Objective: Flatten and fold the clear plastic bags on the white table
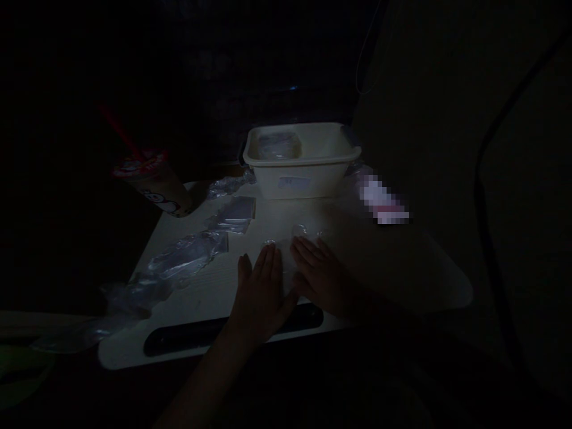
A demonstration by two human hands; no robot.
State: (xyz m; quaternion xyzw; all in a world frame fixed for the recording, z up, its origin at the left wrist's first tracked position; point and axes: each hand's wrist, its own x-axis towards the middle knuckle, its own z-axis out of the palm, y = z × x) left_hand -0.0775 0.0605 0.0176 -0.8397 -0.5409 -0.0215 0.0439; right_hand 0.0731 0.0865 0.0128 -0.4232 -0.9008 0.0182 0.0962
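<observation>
In dim light, my left hand [261, 292] lies flat with fingers stretched out on a clear plastic bag [288, 259] on the white table. My right hand [319, 271] rests flat beside it, its fingers also extended over the bag. The bag is see-through, and its outline is hard to make out under the hands. To the left, several more clear plastic bags [190, 253] lie in an overlapping row that runs to the table's left front edge.
A white basin [290, 179] with a small label stands at the back, a clear plastic packet [279, 145] inside. At the back left is a drink cup [163, 187] with a red straw. A blurred-out object [382, 202] lies at right. A dark strip [187, 335] lines the table's [120, 351] front.
</observation>
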